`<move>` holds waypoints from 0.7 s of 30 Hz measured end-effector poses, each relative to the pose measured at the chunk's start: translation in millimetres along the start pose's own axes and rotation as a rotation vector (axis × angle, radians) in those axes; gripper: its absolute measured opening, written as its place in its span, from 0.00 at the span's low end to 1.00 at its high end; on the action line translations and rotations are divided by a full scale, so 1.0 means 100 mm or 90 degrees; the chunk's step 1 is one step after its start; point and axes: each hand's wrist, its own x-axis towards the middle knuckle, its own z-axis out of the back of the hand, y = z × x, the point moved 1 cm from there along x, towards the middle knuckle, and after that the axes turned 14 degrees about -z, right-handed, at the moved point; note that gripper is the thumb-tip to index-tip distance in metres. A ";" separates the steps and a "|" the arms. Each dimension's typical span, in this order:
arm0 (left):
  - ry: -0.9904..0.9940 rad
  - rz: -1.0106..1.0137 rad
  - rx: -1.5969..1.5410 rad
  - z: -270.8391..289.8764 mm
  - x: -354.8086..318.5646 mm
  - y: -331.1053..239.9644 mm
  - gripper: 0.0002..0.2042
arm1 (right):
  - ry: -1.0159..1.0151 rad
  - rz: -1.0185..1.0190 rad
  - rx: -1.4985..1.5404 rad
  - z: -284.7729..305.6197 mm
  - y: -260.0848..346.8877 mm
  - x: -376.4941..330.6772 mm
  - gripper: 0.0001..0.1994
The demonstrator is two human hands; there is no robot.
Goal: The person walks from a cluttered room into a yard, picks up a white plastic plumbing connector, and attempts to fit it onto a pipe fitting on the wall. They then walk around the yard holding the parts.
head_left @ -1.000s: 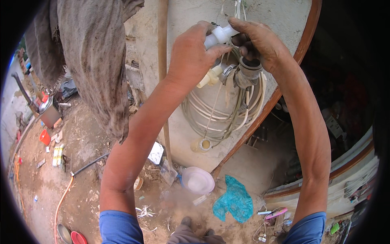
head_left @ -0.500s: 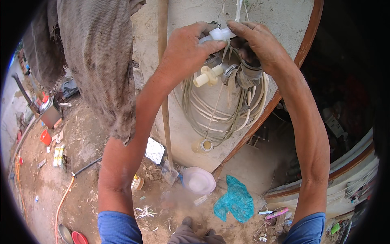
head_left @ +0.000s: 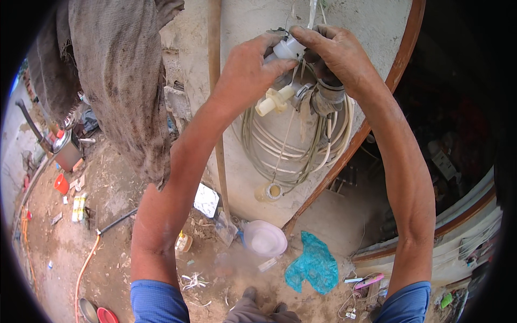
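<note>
The left hand (head_left: 250,64) is partly closed, thumb below and fingers above, gripping the lower left end of a white plastic pipe fitting (head_left: 288,49). The right hand (head_left: 336,54) is curled at the other end, its thumb laid along the top of the fitting and its darkened fingers bent underneath; their tips are partly hidden, though the hand appears to have hold of that end too. The fitting is tilted, its right end higher, and is held up in front of a pale, rough wall (head_left: 242,185).

Just below the hands hang a cream plastic fitting (head_left: 274,101) and, to its right, a grey pipe piece (head_left: 327,99). Behind and below these is a coil of pale hose (head_left: 264,144), with a short yellowish pipe end (head_left: 267,192) near its bottom.

A wooden pole (head_left: 214,43) leans left of the coil, and farther left hangs a stained brown cloth (head_left: 116,81), its lower end by the left forearm. Down on the dirt ground (head_left: 121,177) are a pale pink basin (head_left: 265,239), a crumpled teal plastic bag (head_left: 312,264) to its right, and, well apart at the left, a red bucket (head_left: 61,184).
</note>
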 end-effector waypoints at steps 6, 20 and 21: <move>-0.044 -0.012 -0.017 0.01 -0.02 0.00 0.21 | 0.030 -0.024 0.000 -0.01 0.02 -0.03 0.24; -0.195 -0.144 0.203 -0.18 -0.08 -0.02 0.19 | -0.011 -0.022 0.013 0.00 0.03 -0.04 0.23; -0.192 -0.128 0.187 -0.16 -0.08 -0.03 0.19 | -0.006 -0.023 0.022 -0.01 0.02 -0.04 0.23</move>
